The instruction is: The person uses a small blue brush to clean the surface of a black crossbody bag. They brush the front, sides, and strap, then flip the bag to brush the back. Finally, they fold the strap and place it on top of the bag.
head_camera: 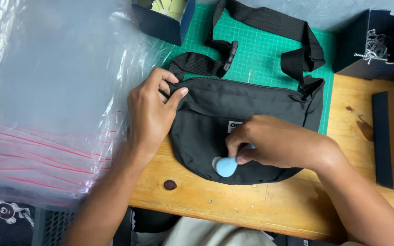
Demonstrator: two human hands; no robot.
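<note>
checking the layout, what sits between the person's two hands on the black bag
In the head view, only bare black fabric of the black bag lies between the left hand and right hand.

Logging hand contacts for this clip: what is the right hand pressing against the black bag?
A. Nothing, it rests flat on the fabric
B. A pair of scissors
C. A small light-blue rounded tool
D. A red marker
C: the right hand pinches a small light-blue rounded tool against the front of the black bag, while the left hand grips the bag's left end.
</note>
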